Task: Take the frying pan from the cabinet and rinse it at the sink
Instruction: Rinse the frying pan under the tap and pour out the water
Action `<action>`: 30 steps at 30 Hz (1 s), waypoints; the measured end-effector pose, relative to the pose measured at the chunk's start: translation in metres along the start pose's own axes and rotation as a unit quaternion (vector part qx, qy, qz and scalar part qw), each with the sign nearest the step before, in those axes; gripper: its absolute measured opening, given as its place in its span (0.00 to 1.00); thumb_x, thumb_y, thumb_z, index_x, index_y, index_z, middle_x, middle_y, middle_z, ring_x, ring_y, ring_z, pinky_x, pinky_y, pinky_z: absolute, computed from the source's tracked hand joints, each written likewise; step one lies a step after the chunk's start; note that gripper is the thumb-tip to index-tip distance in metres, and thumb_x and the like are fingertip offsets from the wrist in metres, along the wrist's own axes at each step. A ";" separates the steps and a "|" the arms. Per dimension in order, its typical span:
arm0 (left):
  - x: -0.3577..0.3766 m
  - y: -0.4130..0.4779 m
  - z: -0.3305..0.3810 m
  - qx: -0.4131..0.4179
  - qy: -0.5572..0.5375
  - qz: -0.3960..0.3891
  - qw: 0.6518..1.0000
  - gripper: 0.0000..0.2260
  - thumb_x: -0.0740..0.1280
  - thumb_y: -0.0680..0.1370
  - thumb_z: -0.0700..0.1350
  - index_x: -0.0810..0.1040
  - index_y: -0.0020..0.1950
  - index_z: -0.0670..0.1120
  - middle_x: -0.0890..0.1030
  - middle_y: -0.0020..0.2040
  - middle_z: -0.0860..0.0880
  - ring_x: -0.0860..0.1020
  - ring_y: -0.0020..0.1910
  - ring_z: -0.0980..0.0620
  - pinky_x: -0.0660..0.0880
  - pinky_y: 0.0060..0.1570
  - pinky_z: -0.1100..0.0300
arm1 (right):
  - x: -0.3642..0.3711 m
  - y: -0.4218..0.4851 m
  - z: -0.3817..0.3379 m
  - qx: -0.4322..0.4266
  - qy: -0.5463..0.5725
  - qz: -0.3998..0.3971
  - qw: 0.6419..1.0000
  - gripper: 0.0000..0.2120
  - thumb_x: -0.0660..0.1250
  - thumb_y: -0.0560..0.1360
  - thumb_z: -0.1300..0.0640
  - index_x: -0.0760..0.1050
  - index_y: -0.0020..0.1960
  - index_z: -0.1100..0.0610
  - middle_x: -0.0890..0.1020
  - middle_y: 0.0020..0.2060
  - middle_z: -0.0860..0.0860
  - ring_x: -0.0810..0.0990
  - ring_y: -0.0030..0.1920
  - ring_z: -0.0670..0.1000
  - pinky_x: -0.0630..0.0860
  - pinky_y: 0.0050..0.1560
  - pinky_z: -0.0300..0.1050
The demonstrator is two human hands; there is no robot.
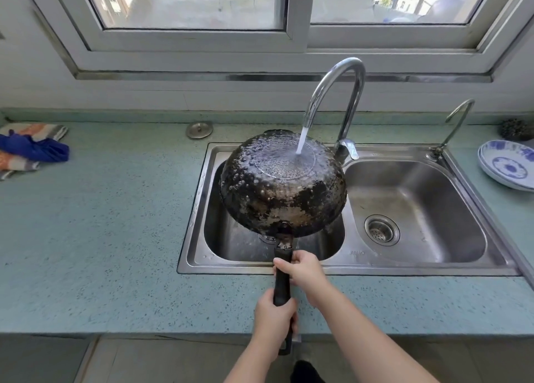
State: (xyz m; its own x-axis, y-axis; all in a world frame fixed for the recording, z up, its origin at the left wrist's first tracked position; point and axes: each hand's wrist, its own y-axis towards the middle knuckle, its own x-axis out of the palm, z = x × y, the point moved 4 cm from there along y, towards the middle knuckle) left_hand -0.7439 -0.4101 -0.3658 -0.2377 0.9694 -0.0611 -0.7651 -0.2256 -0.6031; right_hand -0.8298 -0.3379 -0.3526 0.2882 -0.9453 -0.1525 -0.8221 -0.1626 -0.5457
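The frying pan (281, 186) hangs upside down over the left basin of the steel sink (196, 209), its blackened, dimpled underside facing up. Water from the tall curved faucet (336, 94) runs onto the flat bottom of the pan. My right hand (303, 268) grips the black handle close to the pan. My left hand (274, 319) holds the handle further back, near its end, over the counter's front edge.
The right basin (413, 209) has an open drain. A small second tap (456, 122) stands at the sink's back right corner. Blue-patterned plates (508, 164) sit at the far right, cloths (31, 148) at the far left, and a round metal lid (199, 129) behind the sink.
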 end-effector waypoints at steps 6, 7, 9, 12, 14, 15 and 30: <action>0.000 0.000 0.000 0.000 -0.002 -0.002 1.000 0.07 0.63 0.73 0.33 0.70 0.38 0.43 0.72 0.23 0.47 0.69 0.19 0.50 0.68 0.21 0.61 | 0.000 0.000 -0.001 0.006 0.005 -0.001 1.000 0.05 0.71 0.71 0.56 0.76 0.41 0.56 0.85 0.42 0.56 0.83 0.49 0.57 0.78 0.57 0.57; 0.000 0.000 0.000 0.000 -0.003 -0.003 1.000 0.07 0.63 0.73 0.33 0.70 0.38 0.43 0.72 0.23 0.47 0.69 0.19 0.50 0.67 0.21 0.61 | 0.000 0.000 0.000 0.007 0.005 -0.001 1.000 0.05 0.71 0.71 0.56 0.76 0.42 0.56 0.85 0.42 0.56 0.83 0.49 0.57 0.78 0.57 0.57; 0.000 0.000 0.000 0.000 -0.007 -0.004 1.000 0.08 0.63 0.74 0.33 0.70 0.38 0.43 0.71 0.23 0.47 0.69 0.19 0.50 0.67 0.21 0.61 | 0.000 0.001 0.000 0.007 0.001 -0.002 1.000 0.05 0.71 0.71 0.56 0.76 0.42 0.56 0.85 0.43 0.56 0.83 0.49 0.57 0.78 0.57 0.58; 0.000 0.000 0.001 0.001 -0.006 -0.003 1.000 0.08 0.63 0.74 0.33 0.70 0.38 0.43 0.72 0.23 0.47 0.69 0.19 0.51 0.67 0.21 0.62 | 0.000 0.000 0.000 0.007 0.004 -0.002 1.000 0.05 0.71 0.71 0.56 0.76 0.42 0.55 0.85 0.44 0.57 0.83 0.49 0.57 0.78 0.56 0.58; -0.001 0.000 0.000 0.002 -0.004 -0.003 1.000 0.07 0.63 0.73 0.33 0.70 0.38 0.43 0.72 0.23 0.47 0.69 0.19 0.50 0.67 0.21 0.62 | 0.000 -0.001 -0.001 0.008 0.006 -0.004 1.000 0.05 0.71 0.71 0.56 0.76 0.43 0.56 0.85 0.45 0.58 0.83 0.50 0.57 0.78 0.56 0.57; -0.001 0.000 0.000 0.001 -0.002 -0.002 1.000 0.07 0.63 0.73 0.33 0.71 0.38 0.43 0.72 0.23 0.47 0.69 0.19 0.50 0.68 0.21 0.61 | 0.000 -0.001 -0.001 0.009 0.006 -0.004 1.000 0.05 0.70 0.72 0.56 0.76 0.43 0.56 0.84 0.45 0.58 0.82 0.50 0.56 0.78 0.56 0.57; -0.001 -0.002 0.003 0.002 -0.005 0.000 1.000 0.06 0.63 0.73 0.32 0.71 0.39 0.42 0.71 0.22 0.46 0.68 0.17 0.51 0.66 0.20 0.62 | 0.000 -0.002 -0.002 -0.004 -0.010 0.006 1.000 0.06 0.72 0.70 0.54 0.76 0.41 0.55 0.85 0.44 0.58 0.83 0.49 0.57 0.78 0.55 0.58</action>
State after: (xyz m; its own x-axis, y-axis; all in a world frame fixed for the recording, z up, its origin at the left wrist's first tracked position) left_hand -0.7440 -0.4105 -0.3627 -0.2435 0.9685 -0.0520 -0.7679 -0.2252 -0.5997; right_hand -0.8288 -0.3378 -0.3499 0.2871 -0.9417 -0.1755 -0.8293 -0.1526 -0.5376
